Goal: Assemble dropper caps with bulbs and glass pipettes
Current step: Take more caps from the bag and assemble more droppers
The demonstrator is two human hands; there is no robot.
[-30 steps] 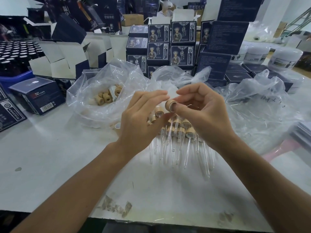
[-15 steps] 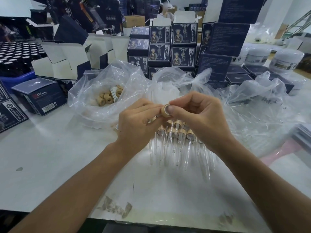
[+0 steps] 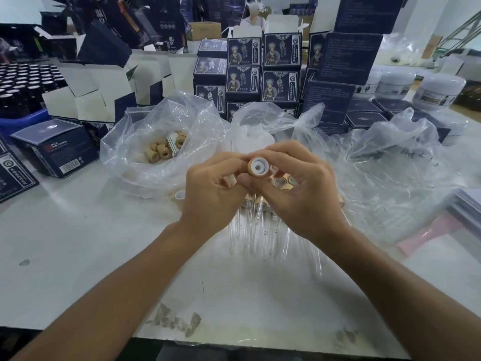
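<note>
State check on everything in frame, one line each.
Cap: held up in both hands, open end facing camera, no pipette in it.
Left hand: pinching the cap.
Right hand: pinching the cap.
Cap bag: open.
Finished droppers: lying on table.
White boxes: flaps open.

Bright even light, soft focus, warped edges

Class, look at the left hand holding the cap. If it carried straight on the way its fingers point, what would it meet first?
The left hand points right, toward the right hand. Its fingertips already touch the wooden dropper cap pinched between both hands, so it would press that cap, then probably the right fingers behind it.
</note>
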